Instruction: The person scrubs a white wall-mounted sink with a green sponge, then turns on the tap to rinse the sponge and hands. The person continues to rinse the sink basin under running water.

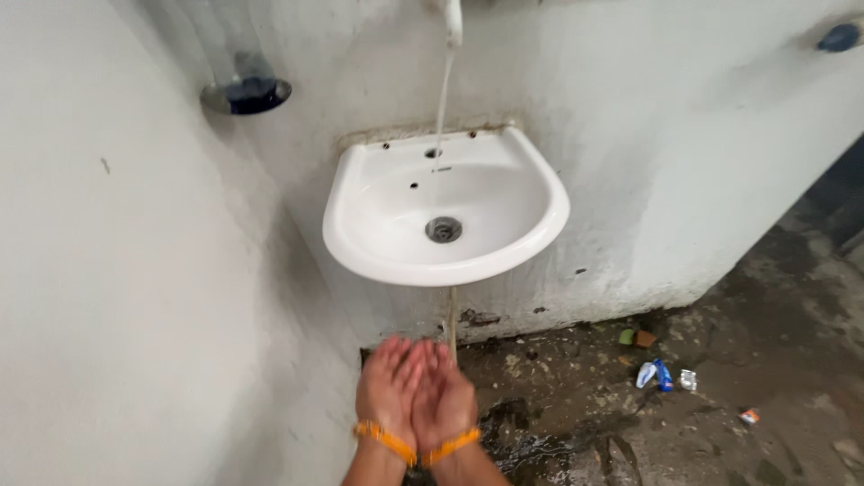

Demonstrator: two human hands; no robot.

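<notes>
My left hand (387, 387) and my right hand (446, 394) are pressed side by side, palms together or cupped, fingers pointing toward the wall, below the front rim of a white wall-mounted sink (531, 193). Each wrist wears an orange bangle. The hands hold nothing that I can see and look blurred. A white tap (453, 20) above the sink lets a thin stream of water (441, 99) fall into the basin near the metal drain (443, 229). My hands are apart from the water and the sink.
A white wall fills the left side, with a small round dark holder (246, 94) fixed high on it. The concrete floor at right is wet and dirty, with scattered wrappers (661, 373) and bits of litter. A thin drain pipe (453, 319) runs down under the sink.
</notes>
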